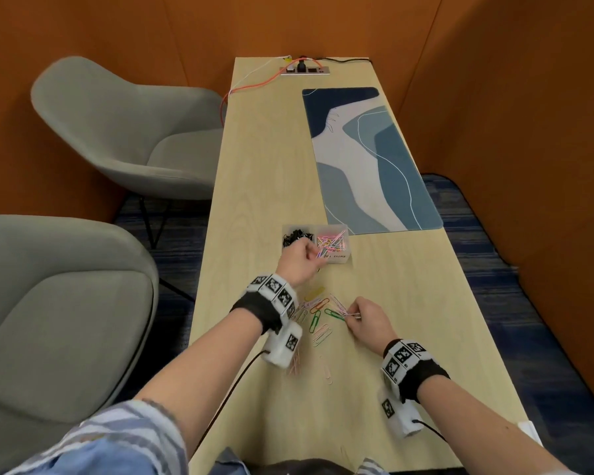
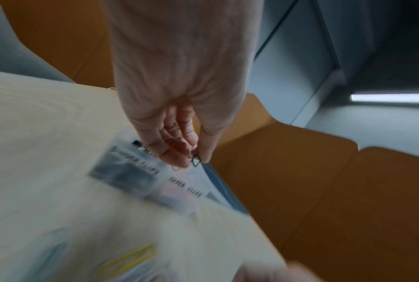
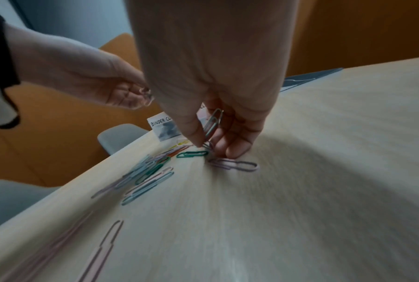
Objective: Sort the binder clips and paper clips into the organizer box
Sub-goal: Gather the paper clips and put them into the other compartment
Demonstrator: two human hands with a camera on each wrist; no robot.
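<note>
Fingertips (image 3: 198, 141) of the right hand (image 1: 367, 320) pinch a thin grey wire paper clip (image 3: 213, 122) above loose coloured paper clips (image 1: 318, 315) on the pale wood-grain table (image 1: 408, 303). The left hand (image 1: 297, 258) pinches clips at the clear organizer box (image 1: 340, 260).

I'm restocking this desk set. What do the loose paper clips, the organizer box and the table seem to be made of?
Paper clips: thin bent wire, probably metal under a coloured coating; they come in green, pink, yellow and orange.
Organizer box: clear plastic, by the look; its contents show through the walls.
Table: pale wood or wood-look laminate, matte, with visible grain lines.
</note>
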